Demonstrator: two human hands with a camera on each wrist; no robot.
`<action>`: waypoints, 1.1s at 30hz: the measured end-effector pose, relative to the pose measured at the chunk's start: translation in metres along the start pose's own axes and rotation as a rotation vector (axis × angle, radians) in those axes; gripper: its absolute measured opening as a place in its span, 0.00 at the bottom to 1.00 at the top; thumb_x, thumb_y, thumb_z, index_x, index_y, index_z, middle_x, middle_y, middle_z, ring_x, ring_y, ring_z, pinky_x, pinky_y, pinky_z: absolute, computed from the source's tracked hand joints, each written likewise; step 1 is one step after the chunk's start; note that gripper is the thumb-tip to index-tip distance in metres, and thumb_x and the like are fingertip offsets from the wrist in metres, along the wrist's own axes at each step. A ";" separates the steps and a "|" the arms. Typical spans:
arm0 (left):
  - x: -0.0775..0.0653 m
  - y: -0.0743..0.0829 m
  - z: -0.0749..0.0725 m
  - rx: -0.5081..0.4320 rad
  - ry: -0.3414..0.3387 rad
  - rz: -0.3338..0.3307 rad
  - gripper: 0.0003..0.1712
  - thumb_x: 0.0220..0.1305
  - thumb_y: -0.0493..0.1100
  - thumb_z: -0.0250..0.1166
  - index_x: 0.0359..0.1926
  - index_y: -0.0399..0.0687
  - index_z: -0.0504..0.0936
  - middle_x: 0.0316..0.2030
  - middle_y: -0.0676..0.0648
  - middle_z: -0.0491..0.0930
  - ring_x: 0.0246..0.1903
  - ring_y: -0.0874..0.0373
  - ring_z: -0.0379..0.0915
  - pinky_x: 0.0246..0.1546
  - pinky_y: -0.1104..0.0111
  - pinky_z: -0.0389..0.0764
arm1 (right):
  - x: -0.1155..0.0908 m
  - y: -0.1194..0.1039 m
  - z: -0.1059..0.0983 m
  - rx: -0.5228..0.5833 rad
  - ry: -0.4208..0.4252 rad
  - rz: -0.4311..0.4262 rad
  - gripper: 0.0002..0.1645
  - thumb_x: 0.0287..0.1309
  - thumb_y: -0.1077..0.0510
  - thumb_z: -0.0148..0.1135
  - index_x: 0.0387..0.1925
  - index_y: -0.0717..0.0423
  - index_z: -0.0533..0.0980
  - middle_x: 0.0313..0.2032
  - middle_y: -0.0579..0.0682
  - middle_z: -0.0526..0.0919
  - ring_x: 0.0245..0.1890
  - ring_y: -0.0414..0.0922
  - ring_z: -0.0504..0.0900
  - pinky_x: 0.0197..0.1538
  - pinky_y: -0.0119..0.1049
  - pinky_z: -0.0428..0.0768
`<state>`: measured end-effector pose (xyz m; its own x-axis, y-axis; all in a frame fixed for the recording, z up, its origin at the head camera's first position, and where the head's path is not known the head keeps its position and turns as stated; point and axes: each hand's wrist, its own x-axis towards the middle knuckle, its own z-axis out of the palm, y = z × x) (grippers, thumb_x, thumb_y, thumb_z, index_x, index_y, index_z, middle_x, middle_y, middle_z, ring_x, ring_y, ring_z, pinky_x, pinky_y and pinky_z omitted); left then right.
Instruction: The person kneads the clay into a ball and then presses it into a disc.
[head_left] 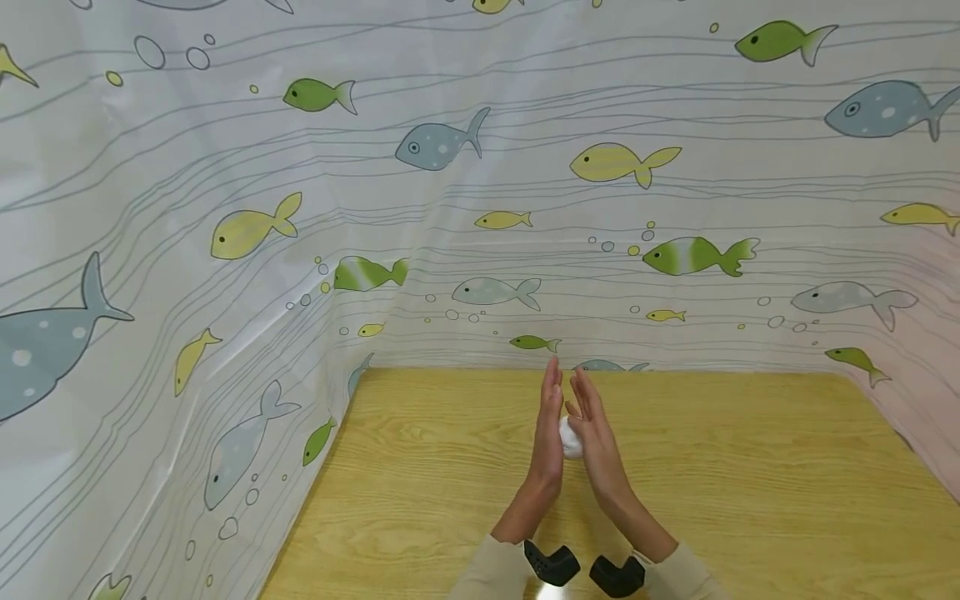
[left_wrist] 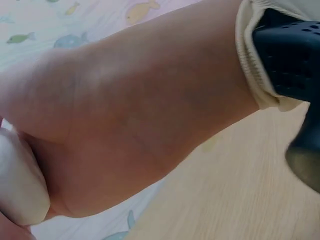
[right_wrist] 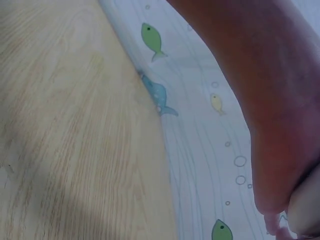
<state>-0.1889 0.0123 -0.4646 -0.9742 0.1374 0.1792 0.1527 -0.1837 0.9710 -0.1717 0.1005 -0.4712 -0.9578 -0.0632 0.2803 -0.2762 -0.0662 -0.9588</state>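
Head view: white lump [head_left: 570, 437] pressed between flat left hand [head_left: 550, 433] and right hand [head_left: 597, 437].

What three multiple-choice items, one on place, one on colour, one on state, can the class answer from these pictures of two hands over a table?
1. Where is the lump?
A. between the palms
B. lying at the table's far edge
C. on the curtain

2. What colour is the lump?
A. green
B. white
C. black

3. How are the fingers?
A. curled into fists
B. straight
C. interlaced

Answers:
1 A: the lump sits between the left hand and the right hand, above the table.
2 B: it shows white.
3 B: both hands' fingers point straight toward the curtain.
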 end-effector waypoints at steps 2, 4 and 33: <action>0.001 0.000 0.000 -0.002 0.001 0.011 0.35 0.81 0.58 0.34 0.84 0.60 0.44 0.84 0.49 0.45 0.84 0.47 0.38 0.80 0.36 0.40 | -0.001 0.000 -0.001 0.019 -0.015 -0.019 0.40 0.78 0.65 0.39 0.83 0.52 0.40 0.84 0.57 0.39 0.83 0.59 0.44 0.68 0.12 0.62; 0.002 -0.001 -0.001 0.004 0.010 0.010 0.35 0.81 0.58 0.34 0.83 0.62 0.45 0.84 0.50 0.45 0.84 0.47 0.38 0.80 0.36 0.40 | -0.002 0.000 -0.002 0.040 -0.033 -0.037 0.42 0.75 0.68 0.39 0.83 0.53 0.39 0.84 0.58 0.39 0.83 0.57 0.47 0.67 0.14 0.66; -0.004 -0.012 -0.003 0.113 -0.005 -0.039 0.34 0.82 0.57 0.29 0.84 0.60 0.43 0.84 0.51 0.41 0.84 0.46 0.32 0.80 0.36 0.35 | -0.009 0.003 0.002 0.034 -0.052 -0.107 0.33 0.84 0.49 0.18 0.84 0.49 0.38 0.84 0.56 0.40 0.77 0.18 0.49 0.74 0.14 0.55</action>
<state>-0.1876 0.0111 -0.4769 -0.9789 0.1472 0.1418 0.1331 -0.0673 0.9888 -0.1633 0.0991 -0.4767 -0.9173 -0.1050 0.3842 -0.3734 -0.1090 -0.9213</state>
